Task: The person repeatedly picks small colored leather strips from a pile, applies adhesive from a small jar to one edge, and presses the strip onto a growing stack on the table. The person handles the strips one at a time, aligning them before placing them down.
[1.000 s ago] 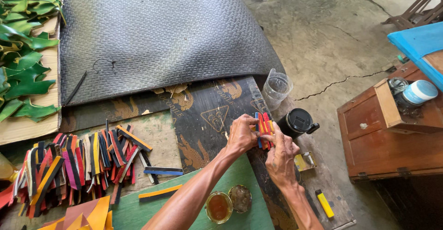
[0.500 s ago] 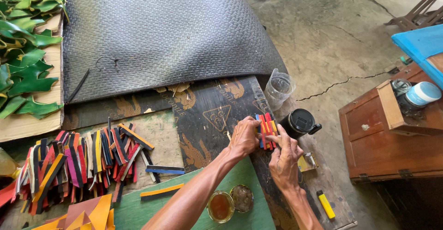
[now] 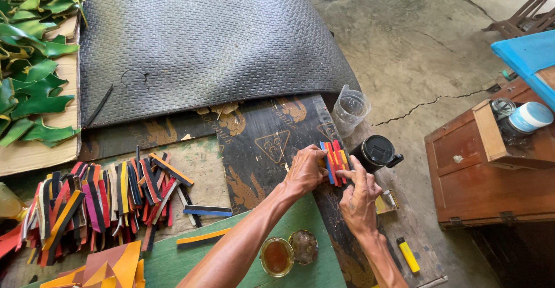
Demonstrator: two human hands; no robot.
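Head view looks down on a low work board (image 3: 272, 149) on the floor. Both hands meet at a small stack of coloured strips (image 3: 335, 161), blue, red, orange and yellow, lying side by side on the dark printed board, right of its middle. Left hand (image 3: 304, 169) presses its fingers on the stack's left edge; right hand (image 3: 359, 194) lies just near of it with fingertips on the strips' near ends. Neither hand is closed around the stack; both press it flat.

Just right of the strips stands a black lidded cup (image 3: 376, 151), and beyond it a clear plastic cup (image 3: 350, 109). Near the right hand lies a yellow lighter (image 3: 408, 254). Two small round tins (image 3: 289, 252) sit on a green sheet (image 3: 191, 259) between the forearms. At the left lies a big heap of loose strips (image 3: 98, 201) in many colours. A black textured rubber mat (image 3: 202, 39) covers the far part, with green leaf cut-outs (image 3: 29, 62) at the far left. A wooden box (image 3: 485, 166) stands at the right.
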